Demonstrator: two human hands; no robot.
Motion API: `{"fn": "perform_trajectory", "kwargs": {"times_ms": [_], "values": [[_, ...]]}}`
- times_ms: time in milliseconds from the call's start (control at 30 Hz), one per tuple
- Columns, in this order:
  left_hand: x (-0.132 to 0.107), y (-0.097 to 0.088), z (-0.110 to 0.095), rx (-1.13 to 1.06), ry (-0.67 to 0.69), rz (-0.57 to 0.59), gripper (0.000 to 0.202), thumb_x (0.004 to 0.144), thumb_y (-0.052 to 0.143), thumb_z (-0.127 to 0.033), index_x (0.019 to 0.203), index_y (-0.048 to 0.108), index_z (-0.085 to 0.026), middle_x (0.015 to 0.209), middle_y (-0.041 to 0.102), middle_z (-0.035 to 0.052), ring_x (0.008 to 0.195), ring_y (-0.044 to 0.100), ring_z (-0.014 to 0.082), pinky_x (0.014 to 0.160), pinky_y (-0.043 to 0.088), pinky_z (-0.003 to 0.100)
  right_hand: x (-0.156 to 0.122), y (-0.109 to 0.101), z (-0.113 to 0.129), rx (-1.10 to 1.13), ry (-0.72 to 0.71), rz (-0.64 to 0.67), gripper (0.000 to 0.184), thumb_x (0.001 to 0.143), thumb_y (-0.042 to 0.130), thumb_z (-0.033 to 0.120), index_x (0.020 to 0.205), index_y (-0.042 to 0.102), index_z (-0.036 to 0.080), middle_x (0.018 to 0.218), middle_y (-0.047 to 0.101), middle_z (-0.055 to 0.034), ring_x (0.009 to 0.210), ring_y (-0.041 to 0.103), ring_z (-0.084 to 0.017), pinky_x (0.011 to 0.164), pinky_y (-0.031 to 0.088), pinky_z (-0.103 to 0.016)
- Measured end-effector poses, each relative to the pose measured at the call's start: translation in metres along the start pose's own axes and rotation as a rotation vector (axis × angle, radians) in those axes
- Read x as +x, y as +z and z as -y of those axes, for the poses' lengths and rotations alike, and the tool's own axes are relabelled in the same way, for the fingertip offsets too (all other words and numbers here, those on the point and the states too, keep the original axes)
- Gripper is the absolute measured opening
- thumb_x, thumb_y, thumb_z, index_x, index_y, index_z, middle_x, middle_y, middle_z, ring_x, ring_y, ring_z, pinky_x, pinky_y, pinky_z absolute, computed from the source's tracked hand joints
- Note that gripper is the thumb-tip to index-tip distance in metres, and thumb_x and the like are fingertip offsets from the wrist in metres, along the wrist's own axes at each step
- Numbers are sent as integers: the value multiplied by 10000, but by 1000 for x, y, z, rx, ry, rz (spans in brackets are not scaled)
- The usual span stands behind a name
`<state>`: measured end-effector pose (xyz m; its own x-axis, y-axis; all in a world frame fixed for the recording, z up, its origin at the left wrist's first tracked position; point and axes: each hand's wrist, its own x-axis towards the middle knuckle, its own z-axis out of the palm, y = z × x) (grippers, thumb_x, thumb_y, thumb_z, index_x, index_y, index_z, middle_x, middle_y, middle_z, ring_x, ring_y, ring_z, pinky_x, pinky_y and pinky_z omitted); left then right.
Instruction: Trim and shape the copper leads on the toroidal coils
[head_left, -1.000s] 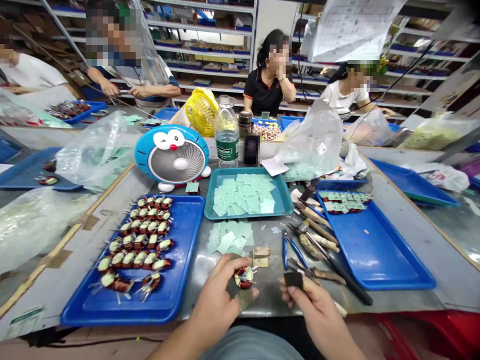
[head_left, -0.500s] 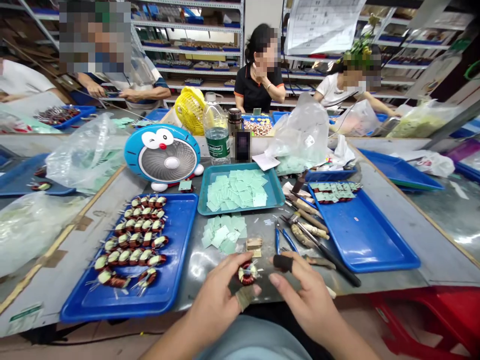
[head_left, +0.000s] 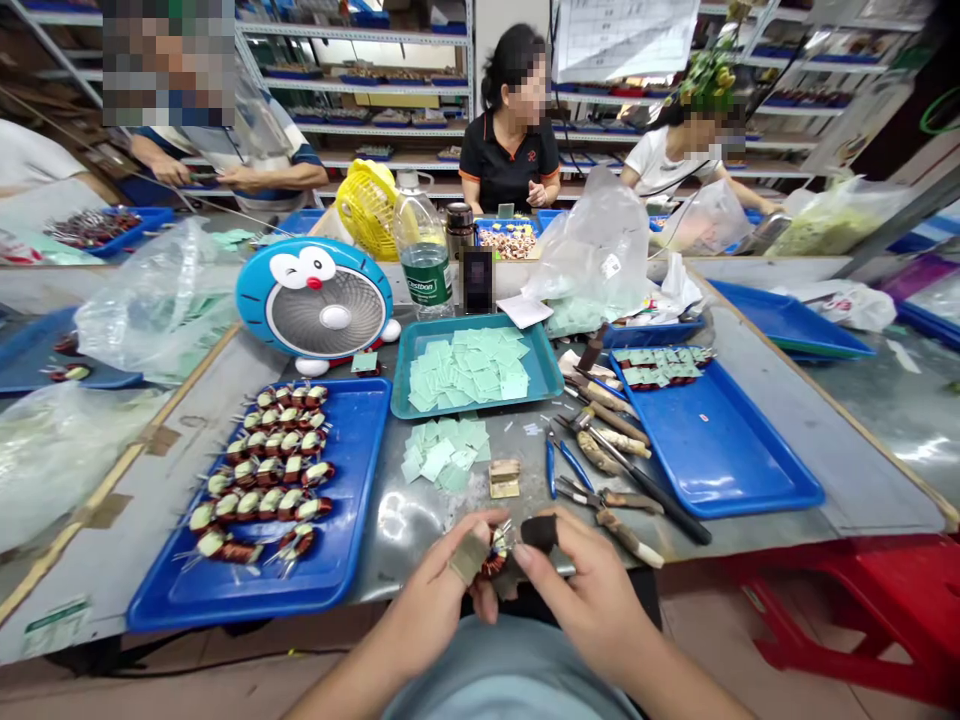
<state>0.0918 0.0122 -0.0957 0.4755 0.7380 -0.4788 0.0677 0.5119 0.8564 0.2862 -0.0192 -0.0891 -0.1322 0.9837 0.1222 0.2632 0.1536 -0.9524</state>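
Observation:
My left hand [head_left: 439, 580] grips a small toroid coil [head_left: 495, 556] wound with copper wire and banded in red and cream. Tape wraps one of its fingers. My right hand [head_left: 589, 590] is closed right beside the coil, and a black finger cot [head_left: 539, 533] covers one fingertip. My fingers hide much of the coil, and I cannot tell whether my right hand has hold of a wire. Just beyond my hands lie a small stack of card pieces [head_left: 504, 478] and loose green paper squares [head_left: 442, 453]. Pliers and wooden-handled tools [head_left: 600, 480] lie to the right.
A blue tray [head_left: 259, 600] holds rows of finished coils at left. A teal tray [head_left: 551, 380] of green squares stands ahead. Another blue tray [head_left: 742, 490] lies at right. Beyond stand a fan [head_left: 315, 300], a water bottle [head_left: 426, 270], plastic bags and several co-workers.
My hands have come closer together, with my right hand moving left to the coil. The whole scene has shifted up and left in view. The co-worker opposite has lowered a hand from the chin.

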Motion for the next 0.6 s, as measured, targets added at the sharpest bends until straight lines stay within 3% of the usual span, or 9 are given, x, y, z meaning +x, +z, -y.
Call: {"fn": "perform_trajectory", "kwargs": {"times_ms": [133,300,400,600], "values": [[-7,-4,-2,118,24,34,648,962,469,-597,1475,370,-216,832,633,25,726,616,131,720,475,264,-2,8,-7,116,135,-4,212,1016,551,337,923,675,191,914,661,-28,879,617,-176,822,464,-290],[-12,-5,-6,309,109,45,638,842,716,-476,1374,452,-246,1076,646,45,922,592,146,815,474,238,-7,7,-11,204,205,-22,191,990,598,362,1032,674,192,1001,670,-53,937,630,-203,838,486,-311],[-13,-2,-12,463,148,35,478,847,701,-429,1248,536,-230,1009,663,17,862,573,129,785,450,217,-5,3,-3,166,188,-3,188,964,641,354,1052,682,193,983,659,-47,924,630,-199,830,482,-301],[-14,2,-25,760,179,63,295,918,560,-443,1116,542,-226,799,596,-20,684,472,110,640,337,204,-1,1,4,-70,60,118,253,1020,519,304,811,599,187,807,581,-11,765,560,-155,704,407,-270]]}}
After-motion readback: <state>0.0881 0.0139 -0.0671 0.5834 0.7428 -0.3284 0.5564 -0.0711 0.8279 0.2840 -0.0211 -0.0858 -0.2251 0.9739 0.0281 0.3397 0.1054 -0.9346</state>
